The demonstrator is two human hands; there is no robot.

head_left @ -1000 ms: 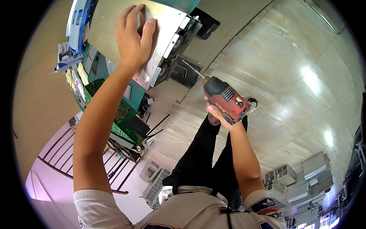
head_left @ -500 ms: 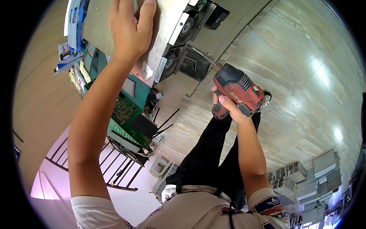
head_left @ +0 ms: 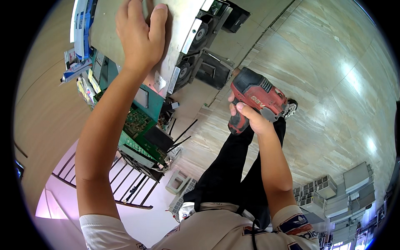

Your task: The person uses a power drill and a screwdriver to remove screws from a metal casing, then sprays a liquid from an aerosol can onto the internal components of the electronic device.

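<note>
Gripping: right hand [head_left: 252, 117], fingers curled round handle of red-and-black power driver [head_left: 260, 96].
Resting: left hand [head_left: 143, 46], fingers loosely spread on metal case [head_left: 180, 23], some tips out of view.
Driver: above tiled floor [head_left: 329, 96], nose near black panel [head_left: 209, 71] beside fans [head_left: 201, 35].
Beyond: circuit boards [head_left: 139, 123], left of driver; green mat [head_left: 155, 104].

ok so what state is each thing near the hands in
Left hand: open, resting on the metal chassis
Right hand: closed around the power driver
Power driver: held; running or not, can't tell
Metal chassis: flat panel up, partly out of frame
Round fan: exposed
Green circuit board: uncovered
</note>
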